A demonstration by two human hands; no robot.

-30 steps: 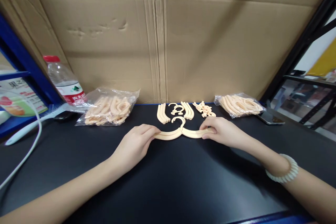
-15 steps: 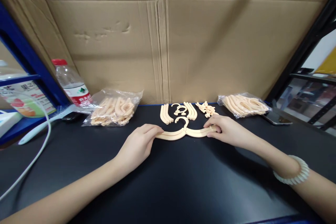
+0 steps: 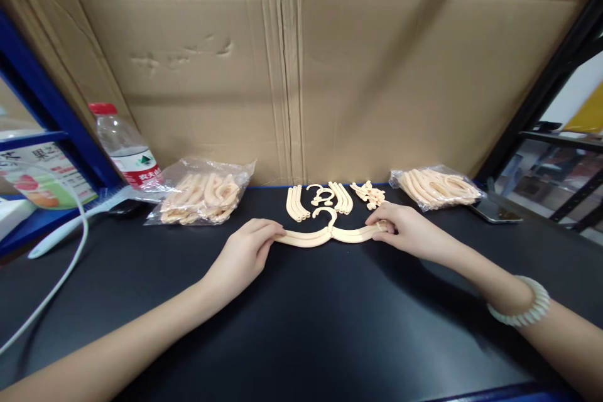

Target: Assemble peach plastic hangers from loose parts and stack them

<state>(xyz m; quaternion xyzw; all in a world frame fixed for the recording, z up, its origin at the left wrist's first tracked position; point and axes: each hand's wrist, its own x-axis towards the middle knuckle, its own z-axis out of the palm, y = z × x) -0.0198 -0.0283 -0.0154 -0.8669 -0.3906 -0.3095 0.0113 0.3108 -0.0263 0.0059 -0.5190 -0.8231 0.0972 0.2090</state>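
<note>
Cream hanger (image 3: pixel 306 239) between both grips (image 3: pixel 247 248) (image 3: pixel 407 230)

Beyond the fingers (image 3: pixel 269 227) I'm looking at a creased cardboard wall (image 3: pixel 207 94), crossed by a slanting shadow (image 3: pixel 419 25) up and to their right. Below them spreads a black tabletop (image 3: pixel 282 326), softly shiny; a blue frame (image 3: pixel 42 100) slopes to their far left, a black metal rack (image 3: pixel 541 91) to their far right.

Left hand (image 3: pixel 243 252) and right hand (image 3: pixel 409 230) pinch, 2 forearms (image 3: pixel 155 330) angled inward.
</note>
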